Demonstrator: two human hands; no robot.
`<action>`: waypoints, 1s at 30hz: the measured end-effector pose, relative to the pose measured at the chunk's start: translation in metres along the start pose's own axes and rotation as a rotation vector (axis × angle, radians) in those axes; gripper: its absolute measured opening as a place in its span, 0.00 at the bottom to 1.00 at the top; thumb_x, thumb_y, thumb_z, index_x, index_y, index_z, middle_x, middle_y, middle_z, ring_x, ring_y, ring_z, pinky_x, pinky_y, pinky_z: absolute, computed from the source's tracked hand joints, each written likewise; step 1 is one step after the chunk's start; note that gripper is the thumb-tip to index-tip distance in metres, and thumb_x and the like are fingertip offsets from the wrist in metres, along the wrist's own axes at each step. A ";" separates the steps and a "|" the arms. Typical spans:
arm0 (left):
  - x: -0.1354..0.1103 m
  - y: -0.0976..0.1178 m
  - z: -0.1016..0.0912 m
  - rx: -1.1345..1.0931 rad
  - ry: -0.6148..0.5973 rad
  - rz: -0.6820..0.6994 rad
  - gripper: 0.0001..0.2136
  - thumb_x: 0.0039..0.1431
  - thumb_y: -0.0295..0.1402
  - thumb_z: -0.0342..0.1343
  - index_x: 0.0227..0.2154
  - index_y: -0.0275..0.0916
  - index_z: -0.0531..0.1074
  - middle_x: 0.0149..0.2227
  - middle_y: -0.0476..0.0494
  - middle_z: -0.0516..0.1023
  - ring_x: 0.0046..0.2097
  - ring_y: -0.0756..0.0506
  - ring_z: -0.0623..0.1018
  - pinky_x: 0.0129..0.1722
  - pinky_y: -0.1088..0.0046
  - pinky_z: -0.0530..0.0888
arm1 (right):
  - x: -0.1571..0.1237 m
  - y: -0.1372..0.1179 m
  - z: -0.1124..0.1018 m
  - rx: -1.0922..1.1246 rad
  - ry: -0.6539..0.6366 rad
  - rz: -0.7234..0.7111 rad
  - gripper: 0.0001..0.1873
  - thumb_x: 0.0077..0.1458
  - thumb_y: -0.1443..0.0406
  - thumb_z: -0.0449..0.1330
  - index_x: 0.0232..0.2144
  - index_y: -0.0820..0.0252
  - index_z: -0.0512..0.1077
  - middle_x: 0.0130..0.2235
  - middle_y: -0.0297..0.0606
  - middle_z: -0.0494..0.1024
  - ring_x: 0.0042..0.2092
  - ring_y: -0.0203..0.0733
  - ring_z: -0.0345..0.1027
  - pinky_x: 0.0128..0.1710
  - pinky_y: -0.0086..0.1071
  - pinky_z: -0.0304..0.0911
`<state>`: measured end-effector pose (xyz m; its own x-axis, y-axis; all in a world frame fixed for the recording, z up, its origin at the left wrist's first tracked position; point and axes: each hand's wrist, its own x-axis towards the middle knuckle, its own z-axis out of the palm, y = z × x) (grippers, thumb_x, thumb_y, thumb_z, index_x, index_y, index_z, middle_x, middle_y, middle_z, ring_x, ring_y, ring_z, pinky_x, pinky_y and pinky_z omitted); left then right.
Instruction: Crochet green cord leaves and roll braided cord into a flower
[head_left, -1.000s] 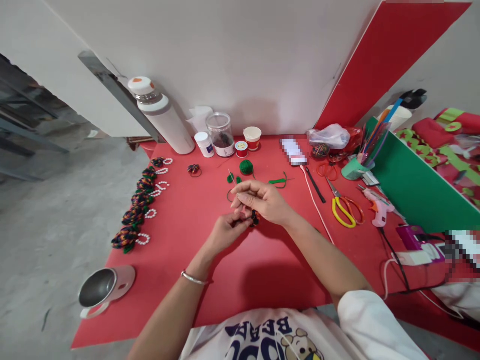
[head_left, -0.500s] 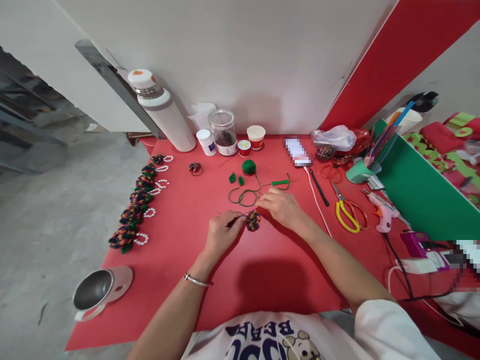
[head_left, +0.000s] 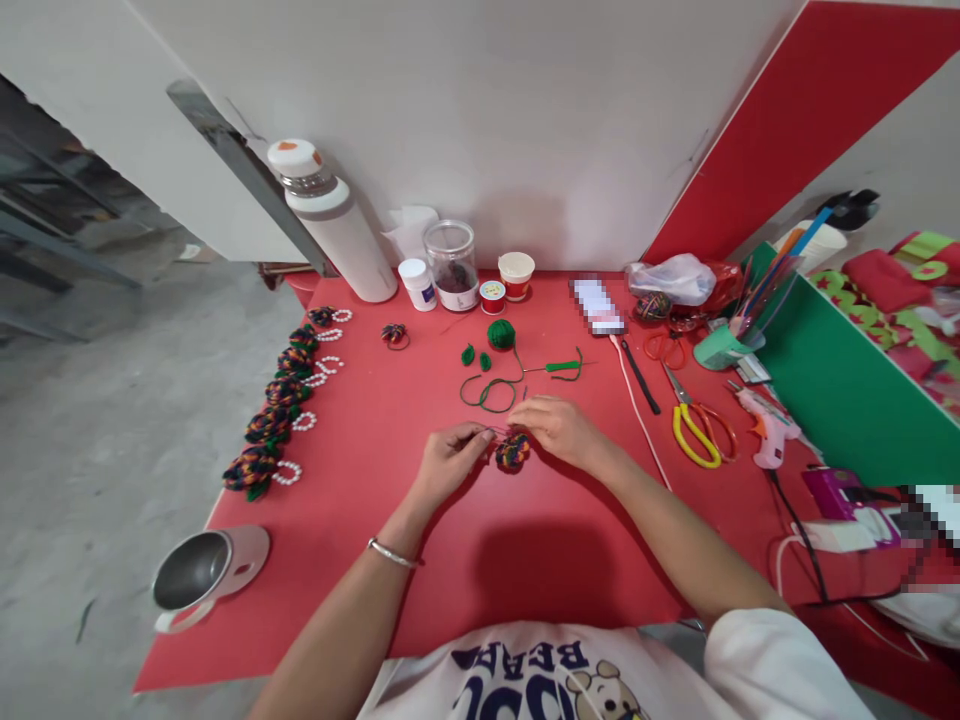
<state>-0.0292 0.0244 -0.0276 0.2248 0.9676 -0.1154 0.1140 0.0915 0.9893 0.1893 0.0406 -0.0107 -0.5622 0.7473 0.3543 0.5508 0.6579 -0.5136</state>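
A small multicoloured yarn pompom [head_left: 512, 453] hangs just above the table between my two hands. My left hand [head_left: 452, 462] is closed, thumb and forefinger pinching a dark strand of yarn at the pompom's upper left. On the other side, my right hand [head_left: 556, 432] is closed too, its fingertips on the yarn at the pompom's top right. Beyond them lie a green yarn ball [head_left: 501, 334] with a loose curling tail, two green leaf pieces [head_left: 476, 358] and a green-handled crochet hook [head_left: 562, 367].
Several multicoloured pompoms [head_left: 268, 425] with white bead loops line the left edge, near a mug [head_left: 244, 560]. A tall bottle [head_left: 352, 245], jar [head_left: 454, 290] and phone [head_left: 596, 305] stand or lie at the back. Yellow-handled scissors [head_left: 694, 440] and a glue gun [head_left: 771, 425] lie right.
My right hand has come down and nearer to my left, its fingers now at the pompom's top. The pompom sits slightly lower and further right in the view, which has shifted a little.
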 end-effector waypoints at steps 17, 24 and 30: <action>0.000 0.003 -0.002 0.136 -0.129 -0.002 0.16 0.58 0.42 0.58 0.29 0.34 0.82 0.21 0.47 0.75 0.24 0.51 0.70 0.26 0.77 0.66 | -0.013 -0.020 0.011 0.613 0.187 0.280 0.10 0.63 0.58 0.61 0.36 0.53 0.81 0.50 0.41 0.78 0.43 0.39 0.74 0.41 0.33 0.71; -0.003 0.001 -0.006 0.105 -0.165 -0.089 0.14 0.56 0.41 0.60 0.33 0.34 0.84 0.19 0.48 0.74 0.20 0.53 0.64 0.20 0.77 0.62 | -0.025 -0.013 0.007 1.244 0.514 0.687 0.21 0.56 0.44 0.63 0.35 0.53 0.69 0.21 0.26 0.71 0.17 0.30 0.57 0.12 0.22 0.49; 0.000 0.001 -0.014 0.187 -0.153 0.040 0.13 0.55 0.42 0.63 0.26 0.35 0.82 0.21 0.46 0.75 0.23 0.52 0.69 0.23 0.77 0.65 | -0.037 0.005 -0.002 1.108 0.619 0.828 0.22 0.54 0.44 0.64 0.31 0.55 0.69 0.18 0.21 0.54 0.17 0.28 0.43 0.15 0.23 0.41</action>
<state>-0.0427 0.0280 -0.0251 0.3755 0.9211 -0.1025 0.2760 -0.0056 0.9612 0.2140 0.0163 -0.0242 0.1600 0.9661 -0.2025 -0.3150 -0.1444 -0.9380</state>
